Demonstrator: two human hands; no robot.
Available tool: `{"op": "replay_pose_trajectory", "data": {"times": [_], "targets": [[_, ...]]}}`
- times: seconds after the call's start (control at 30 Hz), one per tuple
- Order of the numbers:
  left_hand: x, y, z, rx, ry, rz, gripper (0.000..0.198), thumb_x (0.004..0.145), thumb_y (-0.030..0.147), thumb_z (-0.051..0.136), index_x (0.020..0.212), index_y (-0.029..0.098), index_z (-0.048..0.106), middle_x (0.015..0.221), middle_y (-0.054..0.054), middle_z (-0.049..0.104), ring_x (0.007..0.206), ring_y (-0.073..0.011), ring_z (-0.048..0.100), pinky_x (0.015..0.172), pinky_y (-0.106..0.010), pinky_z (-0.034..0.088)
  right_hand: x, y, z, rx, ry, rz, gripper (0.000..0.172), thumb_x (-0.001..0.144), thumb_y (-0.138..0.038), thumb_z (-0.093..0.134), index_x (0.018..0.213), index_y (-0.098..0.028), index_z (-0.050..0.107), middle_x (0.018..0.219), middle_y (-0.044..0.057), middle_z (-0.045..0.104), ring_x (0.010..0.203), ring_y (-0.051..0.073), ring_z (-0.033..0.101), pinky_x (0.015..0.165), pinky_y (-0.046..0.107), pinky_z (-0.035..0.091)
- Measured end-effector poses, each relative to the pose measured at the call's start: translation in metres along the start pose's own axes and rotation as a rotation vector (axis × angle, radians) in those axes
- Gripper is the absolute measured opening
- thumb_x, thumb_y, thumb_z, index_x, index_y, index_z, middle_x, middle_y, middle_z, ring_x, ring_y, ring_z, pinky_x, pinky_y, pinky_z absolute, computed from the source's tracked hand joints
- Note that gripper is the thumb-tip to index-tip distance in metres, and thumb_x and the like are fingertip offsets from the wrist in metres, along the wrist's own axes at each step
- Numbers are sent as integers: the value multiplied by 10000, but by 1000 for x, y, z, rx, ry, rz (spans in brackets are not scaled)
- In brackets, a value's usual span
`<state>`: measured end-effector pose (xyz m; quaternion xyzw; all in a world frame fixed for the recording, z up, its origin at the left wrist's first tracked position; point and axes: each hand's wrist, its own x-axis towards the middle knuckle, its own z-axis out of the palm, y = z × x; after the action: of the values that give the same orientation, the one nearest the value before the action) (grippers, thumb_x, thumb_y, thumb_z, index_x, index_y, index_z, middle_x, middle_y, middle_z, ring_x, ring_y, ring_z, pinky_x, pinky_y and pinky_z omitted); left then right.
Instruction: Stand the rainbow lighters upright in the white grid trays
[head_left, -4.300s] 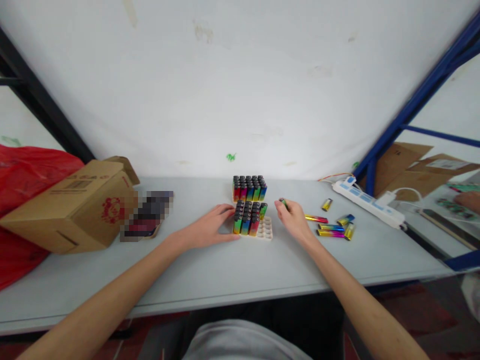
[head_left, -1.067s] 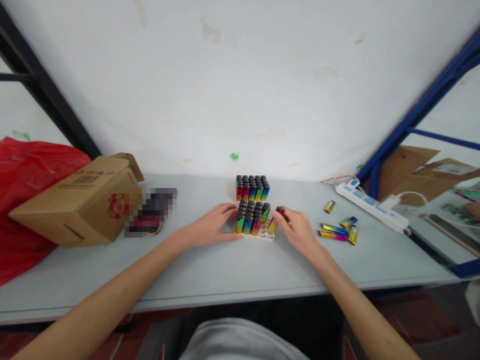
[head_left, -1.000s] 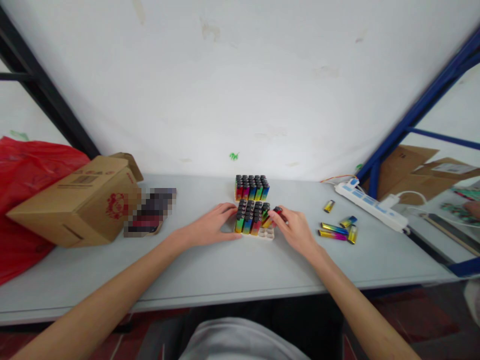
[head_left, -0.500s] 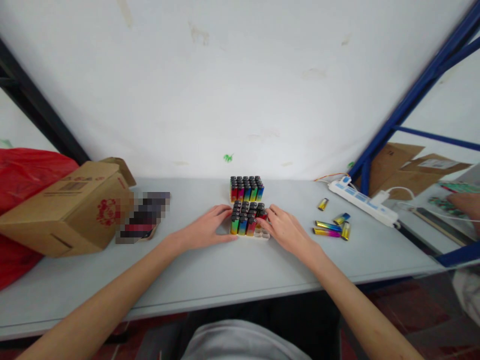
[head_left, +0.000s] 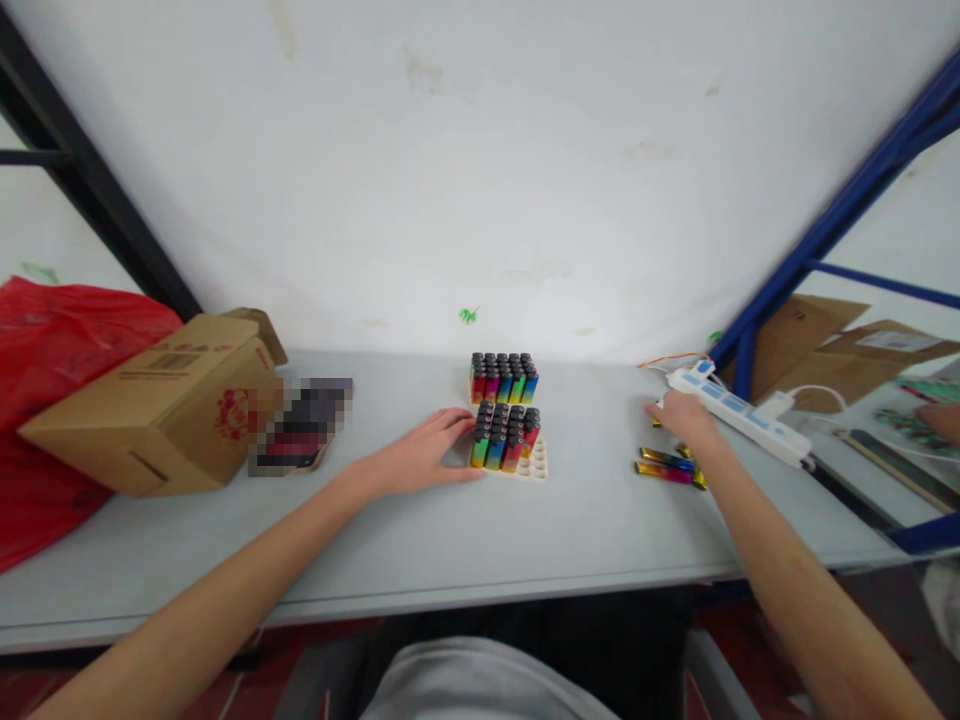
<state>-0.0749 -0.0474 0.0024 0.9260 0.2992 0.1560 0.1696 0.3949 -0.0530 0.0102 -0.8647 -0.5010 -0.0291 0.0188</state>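
A white tray (head_left: 535, 466) with round-holed sockets holds rows of upright lighters (head_left: 495, 452) in shiny rainbow colours with black tops; sockets on its right side are bare. Against the tray's left side rests my left hand (head_left: 427, 455), thumb at the front corner and fingers further back, spread apart. My right hand (head_left: 684, 418) is off to the right, palm down, its fingers pinched at a loose gold lighter (head_left: 657, 423) that they mostly cover. Just in front of that hand lie several more loose lighters (head_left: 664, 472), partly hidden by my wrist.
Behind the tray stands a second full block of lighters (head_left: 504, 385). A white power strip (head_left: 739, 410) runs along the right. At left are a cardboard box (head_left: 157, 410), a red plastic bag (head_left: 67, 340) and a blurred phone-like object (head_left: 304, 430). Another person's hand (head_left: 941, 420) shows far right.
My right hand has left the tray and moved right to the loose lighters. My left hand stays at the tray's left side. The view has shifted slightly.
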Motion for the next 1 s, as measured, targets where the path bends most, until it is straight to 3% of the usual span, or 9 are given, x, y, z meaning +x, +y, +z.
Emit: {"op": "replay_pose_trajectory", "data": {"times": [0.1, 0.2, 0.3, 0.37, 0.43, 0.5, 0.63, 0.77, 1.0], "targets": [[0, 1, 0, -3, 0, 1, 707, 915, 631, 640, 1428, 162, 507, 1470, -150, 531, 1363, -311, 512, 1200, -405, 373, 0, -13, -2, 76, 42, -119, 250, 955, -247, 584, 1033, -60, 730, 1034, 244, 751, 1025, 330, 720, 857, 378, 514], [0, 0, 1, -15, 2, 2, 716, 912, 636, 645, 1425, 156, 511, 1465, -158, 528, 1356, -312, 513, 1200, -414, 375, -23, -35, -8, 493, 82, -281, 266, 983, -345, 529, 1002, -129, 684, 793, 98, 717, 731, 219, 706, 715, 324, 514], [-1, -2, 2, -22, 16, 16, 703, 913, 628, 651, 1424, 164, 515, 1461, -158, 528, 1352, -311, 513, 1199, -422, 381, -67, -65, -16, 1049, -62, -390, 357, 967, -548, 532, 1000, -197, 589, 645, -39, 567, 493, 123, 516, 504, 241, 411], [-1, -3, 3, -21, 25, 20, 693, 914, 625, 651, 1424, 175, 515, 1463, -156, 527, 1353, -312, 513, 1196, -427, 385, -98, -87, -20, 1254, -175, -388, 407, 931, -630, 561, 993, -228, 551, 613, -90, 455, 421, 87, 347, 408, 210, 270], [-1, -2, 3, -18, 25, 15, 697, 910, 624, 656, 1422, 172, 515, 1463, -158, 527, 1355, -314, 512, 1195, -427, 385, -122, -105, -20, 1302, -190, -401, 466, 926, -689, 538, 870, -227, 533, 568, -97, 360, 420, 84, 278, 392, 212, 207], [-1, -1, 2, -19, 19, 7, 701, 908, 621, 660, 1422, 168, 513, 1462, -157, 529, 1352, -313, 513, 1195, -425, 385, -136, -118, -15, 1280, -110, -397, 525, 922, -708, 531, 721, -226, 478, 543, -80, 340, 439, 88, 277, 399, 228, 209], [0, 1, 1, -21, 10, 4, 689, 909, 608, 664, 1413, 161, 518, 1449, -156, 534, 1345, -310, 517, 1192, -416, 389, -144, -129, 1, 1178, 50, -374, 598, 900, -687, 549, 551, -243, 355, 499, -50, 332, 472, 102, 310, 439, 256, 244], [0, -1, 2, -29, 17, 16, 678, 910, 599, 668, 1403, 156, 528, 1434, -157, 543, 1338, -311, 525, 1193, -416, 390, -144, -129, 10, 1150, 122, -403, 553, 906, -624, 551, 554, -238, 368, 504, -43, 370, 495, 111, 350, 480, 261, 274], [0, -1, 2, -26, 15, 11, 706, 911, 615, 659, 1436, 170, 503, 1469, -151, 529, 1359, -319, 511, 1199, -427, 381, -147, -131, 9, 1118, 96, -436, 554, 942, -613, 521, 565, -231, 382, 512, -49, 366, 507, 115, 357, 509, 267, 281]]}}
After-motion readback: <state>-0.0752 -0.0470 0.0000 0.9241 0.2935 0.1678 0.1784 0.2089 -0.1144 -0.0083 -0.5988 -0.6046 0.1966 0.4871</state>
